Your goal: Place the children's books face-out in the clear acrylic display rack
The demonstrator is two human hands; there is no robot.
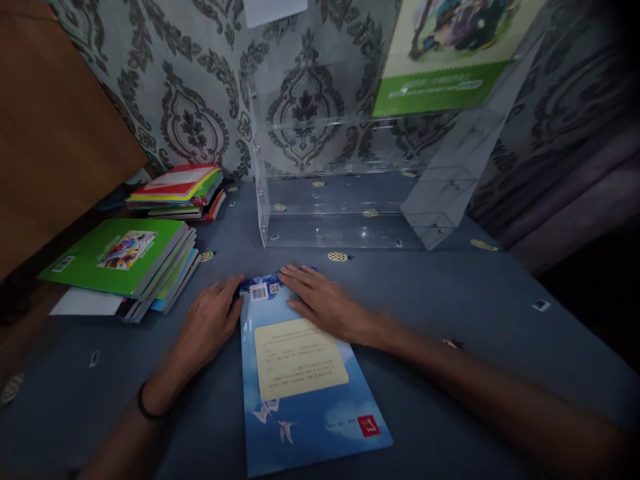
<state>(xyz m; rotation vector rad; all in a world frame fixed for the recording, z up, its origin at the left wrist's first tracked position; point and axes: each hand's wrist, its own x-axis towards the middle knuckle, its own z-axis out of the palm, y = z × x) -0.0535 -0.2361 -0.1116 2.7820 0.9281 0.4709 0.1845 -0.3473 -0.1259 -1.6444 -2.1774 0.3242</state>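
A blue book [299, 433] lies on the table in front of me, its cover showing a cream text panel, a barcode at the far end and a red logo near me. My right hand [325, 303] rests flat across its upper right part, fingers stretched towards the far edge. At the book's upper left edge is my left hand [213, 317], fingers extended and thumb a little apart, the tips touching or very close to the corner. It grips nothing that I can see. A dark band circles the left wrist.
Beyond the book stands a clear acrylic rack [345, 230], with a green and cream book [435, 90] at its upper right. Two piles are at the left: one topped by a green book [160, 260], the other by a red one [180, 179]. Patterned wallpaper [195, 127] backs the table.
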